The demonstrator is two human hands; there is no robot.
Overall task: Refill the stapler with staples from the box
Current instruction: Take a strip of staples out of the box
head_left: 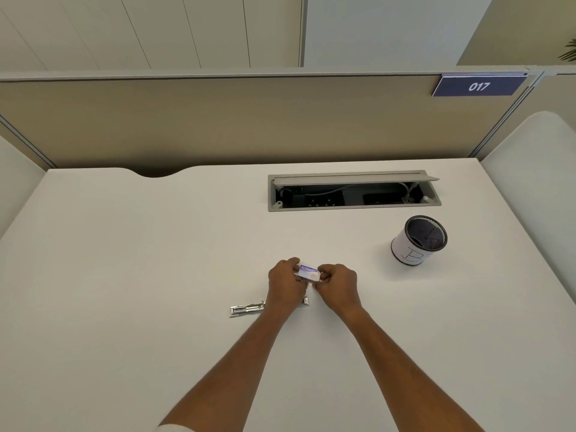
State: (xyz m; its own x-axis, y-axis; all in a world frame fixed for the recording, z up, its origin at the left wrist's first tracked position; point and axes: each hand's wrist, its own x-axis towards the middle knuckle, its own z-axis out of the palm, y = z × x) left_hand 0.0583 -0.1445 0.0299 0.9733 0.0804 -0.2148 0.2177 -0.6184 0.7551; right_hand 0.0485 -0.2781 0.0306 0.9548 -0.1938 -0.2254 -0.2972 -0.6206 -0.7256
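Note:
A small white and purple staple box (308,272) is held above the white desk between both hands. My left hand (284,285) grips its left end and my right hand (338,285) pinches its right end. The stapler (247,308), a silver metal one, lies flat on the desk just below and left of my left hand; its right part is hidden under that hand, with a small metal tip showing between the wrists. I cannot tell whether the box is open.
A black mesh pen cup (418,240) with a white label stands at the right. An open cable hatch (353,191) is set into the desk (124,260) behind it. A beige partition (218,120) closes the far edge.

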